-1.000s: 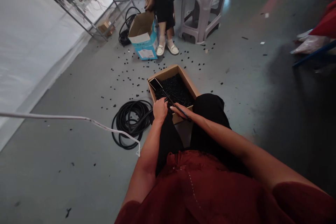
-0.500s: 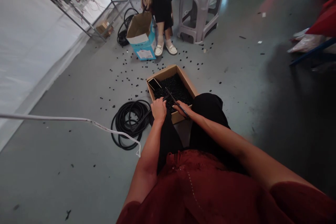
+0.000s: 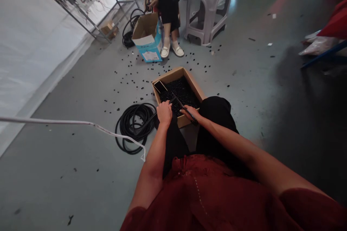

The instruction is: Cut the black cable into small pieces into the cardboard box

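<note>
My left hand (image 3: pixel 164 112) is closed on the end of a black rubber hose, whose tip sticks out past my fingers. From that hand the hose runs back to a loose coil (image 3: pixel 135 127) on the floor at my left. My right hand (image 3: pixel 190 112) is wrapped round the handles of scissors (image 3: pixel 181 104), with the blades reaching the hose tip. Below both hands sits a cardboard box (image 3: pixel 195 87) holding many small black cut pieces (image 3: pixel 182 88). A phone (image 3: pixel 160 86) rests in the box's far left corner.
Opposite me a seated person (image 3: pixel 169 1) holds black-handled scissors over a blue and white carton (image 3: pixel 148 48). A plastic stool (image 3: pixel 207 11) stands beside them. Small black bits lie scattered over the floor (image 3: pixel 103 144). A white cable (image 3: pixel 81 122) crosses at left.
The scissor blades in my right hand have shifted slightly against the hose tip. My left hand keeps its place. The seated person's hands have moved a little, and the whole view has shifted slightly.
</note>
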### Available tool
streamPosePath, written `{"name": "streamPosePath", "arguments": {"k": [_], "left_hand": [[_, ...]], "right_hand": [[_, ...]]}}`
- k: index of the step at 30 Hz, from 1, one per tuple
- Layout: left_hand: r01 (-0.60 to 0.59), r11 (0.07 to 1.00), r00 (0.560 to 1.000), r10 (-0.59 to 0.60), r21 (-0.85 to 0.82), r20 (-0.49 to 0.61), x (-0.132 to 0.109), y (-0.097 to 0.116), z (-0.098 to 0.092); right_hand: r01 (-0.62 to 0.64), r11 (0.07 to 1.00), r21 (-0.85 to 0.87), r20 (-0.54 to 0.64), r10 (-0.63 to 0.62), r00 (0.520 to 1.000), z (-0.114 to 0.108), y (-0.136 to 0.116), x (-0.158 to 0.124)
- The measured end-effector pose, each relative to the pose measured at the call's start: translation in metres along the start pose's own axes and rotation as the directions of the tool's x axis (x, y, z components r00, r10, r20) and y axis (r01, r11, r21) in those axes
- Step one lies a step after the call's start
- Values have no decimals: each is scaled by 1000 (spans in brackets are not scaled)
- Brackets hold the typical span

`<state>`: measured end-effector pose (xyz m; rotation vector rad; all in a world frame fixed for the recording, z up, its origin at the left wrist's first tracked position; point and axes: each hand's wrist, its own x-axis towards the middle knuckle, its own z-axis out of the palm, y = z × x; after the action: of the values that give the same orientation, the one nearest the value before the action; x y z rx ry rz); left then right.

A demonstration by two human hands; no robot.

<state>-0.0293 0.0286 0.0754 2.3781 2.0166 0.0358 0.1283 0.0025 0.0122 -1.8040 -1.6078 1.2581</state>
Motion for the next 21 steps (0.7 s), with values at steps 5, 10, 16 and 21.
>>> {"name": "streamPosePath", "arguments": {"k": [5, 10, 16, 21], "left_hand": [[12, 1000, 1000, -12, -9, 5, -1, 0, -3], [30, 999, 1000, -30, -28, 2, -1, -1, -2], [32, 998, 999, -33, -52, -9, -1, -3, 1], [28, 999, 1000, -28, -46, -2, -1, -2, -1]], "right_hand": [[-45, 983, 177, 64, 34, 997, 1, -2, -6], [-208, 880, 426, 176, 145, 974, 5, -6, -11], [-173, 874, 454, 240, 68, 969, 9, -1, -10], [-116, 901, 419, 245, 11, 969, 7, 4, -6]]}}
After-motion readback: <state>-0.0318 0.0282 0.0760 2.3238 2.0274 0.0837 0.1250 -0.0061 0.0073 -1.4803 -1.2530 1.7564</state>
